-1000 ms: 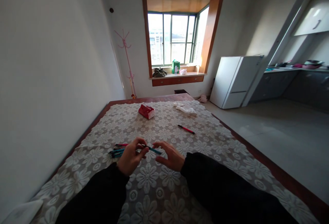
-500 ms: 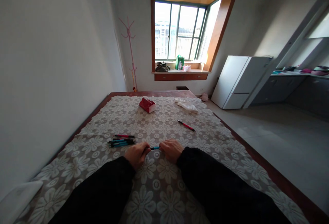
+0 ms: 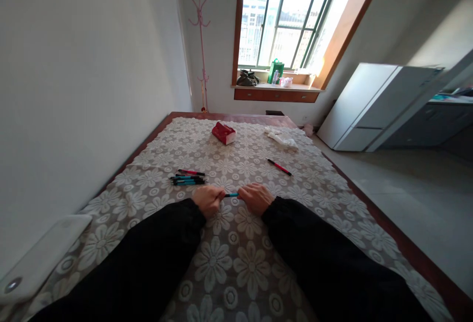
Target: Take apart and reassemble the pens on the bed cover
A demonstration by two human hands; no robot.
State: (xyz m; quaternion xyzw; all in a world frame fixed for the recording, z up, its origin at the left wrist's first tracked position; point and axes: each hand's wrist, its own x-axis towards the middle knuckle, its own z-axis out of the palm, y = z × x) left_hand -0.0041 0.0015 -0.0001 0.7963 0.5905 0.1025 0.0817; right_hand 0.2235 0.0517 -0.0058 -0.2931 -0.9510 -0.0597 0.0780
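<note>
Blue pen (image 3: 231, 195) lies level between both hands, low over the flowered tablecloth (image 3: 236, 263) near the middle of the table. The left hand (image 3: 209, 200) is curled shut around its left end and the right hand (image 3: 256, 198) is closed over its right end, so only a short blue stretch shows between them. Whether the two halves are being pulled apart or pressed together cannot be told from this angle; it looks like one pen mid-handling. Just beyond the left hand, a small bunch of pens (image 3: 187, 180) lies side by side, with a red-and-black pen (image 3: 191, 172) just beyond it. Farther right, well apart, a single red pen (image 3: 279, 166) lies alone. Judging from that, several pens are already gathered and at least one waits. A red packet (image 3: 223, 133) and a white crumpled wrapper (image 3: 281, 138) sit at the far end.
</note>
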